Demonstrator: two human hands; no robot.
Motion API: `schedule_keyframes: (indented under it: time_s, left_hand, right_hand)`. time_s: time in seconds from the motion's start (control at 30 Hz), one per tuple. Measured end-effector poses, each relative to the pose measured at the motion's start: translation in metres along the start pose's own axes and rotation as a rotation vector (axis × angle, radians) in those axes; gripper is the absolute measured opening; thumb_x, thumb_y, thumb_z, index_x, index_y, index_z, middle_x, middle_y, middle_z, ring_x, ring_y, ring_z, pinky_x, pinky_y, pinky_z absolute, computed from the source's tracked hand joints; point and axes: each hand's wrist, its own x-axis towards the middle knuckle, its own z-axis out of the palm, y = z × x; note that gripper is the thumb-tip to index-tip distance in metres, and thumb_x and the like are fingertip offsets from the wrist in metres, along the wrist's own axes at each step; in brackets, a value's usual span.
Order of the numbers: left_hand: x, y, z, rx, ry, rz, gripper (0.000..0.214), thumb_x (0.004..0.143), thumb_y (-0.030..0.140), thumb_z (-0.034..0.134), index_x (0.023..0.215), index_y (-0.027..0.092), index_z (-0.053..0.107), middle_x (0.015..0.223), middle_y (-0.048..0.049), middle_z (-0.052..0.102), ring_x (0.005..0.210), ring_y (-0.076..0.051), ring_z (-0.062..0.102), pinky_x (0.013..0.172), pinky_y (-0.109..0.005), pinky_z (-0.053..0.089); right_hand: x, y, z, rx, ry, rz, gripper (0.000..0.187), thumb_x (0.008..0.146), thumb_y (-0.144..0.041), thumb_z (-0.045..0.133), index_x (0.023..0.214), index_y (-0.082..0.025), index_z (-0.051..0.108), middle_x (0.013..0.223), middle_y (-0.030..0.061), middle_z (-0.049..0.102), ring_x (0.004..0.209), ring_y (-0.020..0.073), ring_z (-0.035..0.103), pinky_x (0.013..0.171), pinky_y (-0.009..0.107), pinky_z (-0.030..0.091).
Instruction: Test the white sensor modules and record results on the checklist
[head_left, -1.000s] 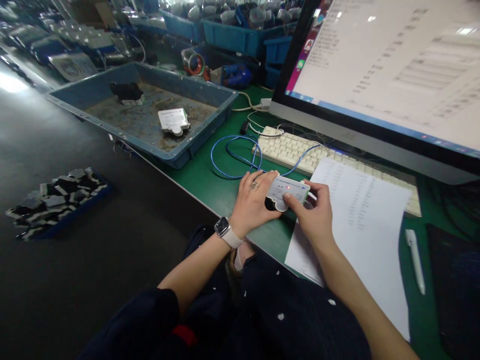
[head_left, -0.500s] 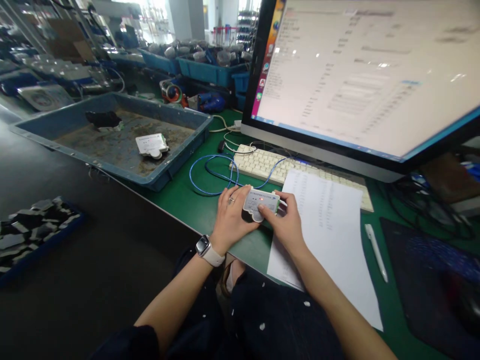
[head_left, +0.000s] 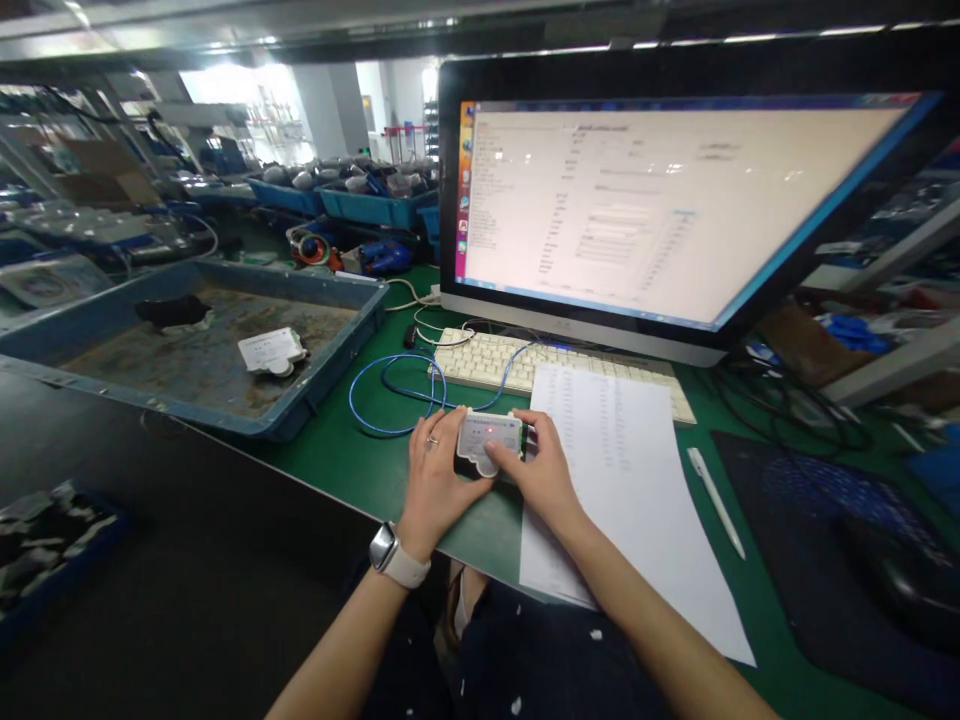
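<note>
- Head view tilts up, bringing one black-framed monitor's (head_left: 600,220) top edge into sight
- Left hand (head_left: 435,475) and right hand (head_left: 549,475) together grasp one flat white plastic device (head_left: 477,436) over one green tabletop (head_left: 337,455)
- One similar white device (head_left: 268,350) lies in one blue plastic tray (head_left: 330,375)

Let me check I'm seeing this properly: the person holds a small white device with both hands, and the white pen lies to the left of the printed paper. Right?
The pen's side is wrong: the head view shows the white pen to the right of the printed paper. The left hand and right hand do hold the small white device.
</note>
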Motion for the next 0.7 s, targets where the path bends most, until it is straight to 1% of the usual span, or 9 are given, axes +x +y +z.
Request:
schedule_keyframes:
  time_s: [0.17,0.33,0.57,0.7]
  left_hand:
    - [-0.0007,-0.0029,0.0025,0.028,0.015,0.018,0.076,0.069,0.028,0.072,0.135,0.020,0.034,0.131,-0.0105,0.054,0.127,-0.029,0.042,0.111,-0.050,0.026]
    - [-0.0010,-0.0044,0.0035,0.045,0.037,0.034,0.075,0.070,0.027,0.071,0.135,0.021,0.034,0.130,-0.0109,0.055,0.127,-0.031,0.043,0.110,-0.052,0.029]
    - [-0.0005,-0.0052,0.0042,0.060,0.055,0.055,0.077,0.070,0.028,0.073,0.135,0.020,0.033,0.130,-0.0112,0.055,0.126,-0.031,0.044,0.110,-0.052,0.029]
    - [-0.0010,-0.0052,0.0034,0.059,0.043,0.049,0.075,0.072,0.029,0.071,0.136,0.022,0.033,0.130,-0.0105,0.055,0.126,-0.030,0.044,0.109,-0.052,0.030]
  right_hand:
    - [0.0007,-0.0043,0.0003,-0.023,0.027,-0.012,0.040,0.068,-0.039,0.069,0.101,-0.025,0.052,0.106,0.0053,0.057,0.104,0.0254,0.054,0.092,0.046,0.044]
    - [0.0007,-0.0055,0.0002,-0.026,0.036,-0.019,0.039,0.068,-0.038,0.069,0.101,-0.025,0.053,0.106,0.0049,0.058,0.104,0.0252,0.054,0.091,0.045,0.044]
    - [0.0010,-0.0070,0.0000,-0.029,0.038,-0.033,0.038,0.068,-0.037,0.069,0.100,-0.025,0.053,0.104,0.0046,0.058,0.103,0.0254,0.054,0.091,0.045,0.043]
    - [0.0012,-0.0070,-0.0004,-0.025,0.034,-0.022,0.038,0.068,-0.037,0.068,0.100,-0.025,0.053,0.106,0.0053,0.058,0.105,0.0256,0.053,0.092,0.045,0.043]
